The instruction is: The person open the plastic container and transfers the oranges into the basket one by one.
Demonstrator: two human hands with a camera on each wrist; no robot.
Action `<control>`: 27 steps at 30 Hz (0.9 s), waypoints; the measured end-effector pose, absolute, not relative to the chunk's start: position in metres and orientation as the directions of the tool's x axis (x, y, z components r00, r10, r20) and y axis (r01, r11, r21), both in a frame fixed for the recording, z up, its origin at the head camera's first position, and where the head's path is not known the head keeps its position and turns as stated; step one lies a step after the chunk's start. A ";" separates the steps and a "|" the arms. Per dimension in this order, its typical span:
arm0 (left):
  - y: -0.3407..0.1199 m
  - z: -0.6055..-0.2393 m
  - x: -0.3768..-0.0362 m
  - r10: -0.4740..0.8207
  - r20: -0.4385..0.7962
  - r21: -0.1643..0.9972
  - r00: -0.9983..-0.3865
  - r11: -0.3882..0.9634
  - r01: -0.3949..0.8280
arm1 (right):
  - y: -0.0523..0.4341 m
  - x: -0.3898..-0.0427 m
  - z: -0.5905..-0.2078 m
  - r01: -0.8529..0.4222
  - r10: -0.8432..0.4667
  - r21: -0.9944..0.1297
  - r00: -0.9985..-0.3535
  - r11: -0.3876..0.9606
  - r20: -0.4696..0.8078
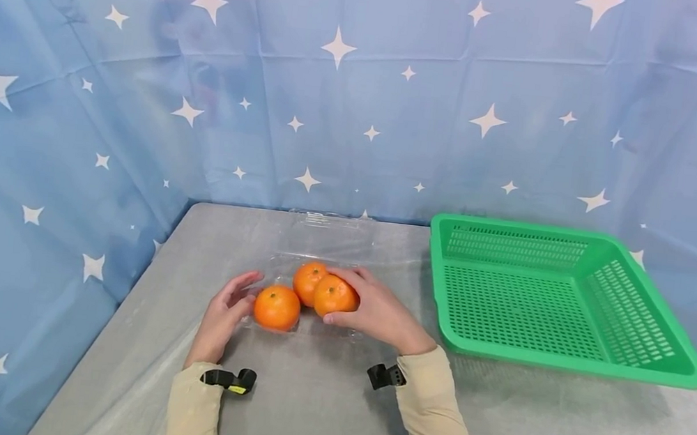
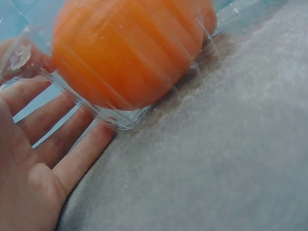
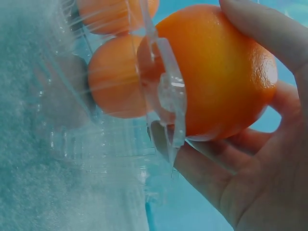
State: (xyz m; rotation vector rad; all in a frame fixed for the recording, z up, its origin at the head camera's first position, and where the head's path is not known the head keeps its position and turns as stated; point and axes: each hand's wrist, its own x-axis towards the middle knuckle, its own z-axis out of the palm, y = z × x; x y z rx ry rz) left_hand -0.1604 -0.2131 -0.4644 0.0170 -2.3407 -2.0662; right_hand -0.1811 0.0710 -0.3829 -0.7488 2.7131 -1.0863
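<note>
near the middle of the frame, low down, a clear plastic tray sits on the grey worktop with three oranges. the right hand curls its fingers round the right-most orange, gripping it. the left hand lies with fingers straight against the tray's left end, beside the nearest orange; the third orange sits behind. a green basket stands at the right of the frame.

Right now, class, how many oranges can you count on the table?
3, all in the clear plastic tray: one by the left hand, one behind, one gripped by the right hand. None seem hidden.
</note>
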 end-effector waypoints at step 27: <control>-0.214 -0.463 -0.160 -0.015 -0.019 0.991 -1.000 0.129 -0.021 | 0.077 -0.178 -0.380 -0.417 -0.497 -0.708 -0.861 0.570 0.107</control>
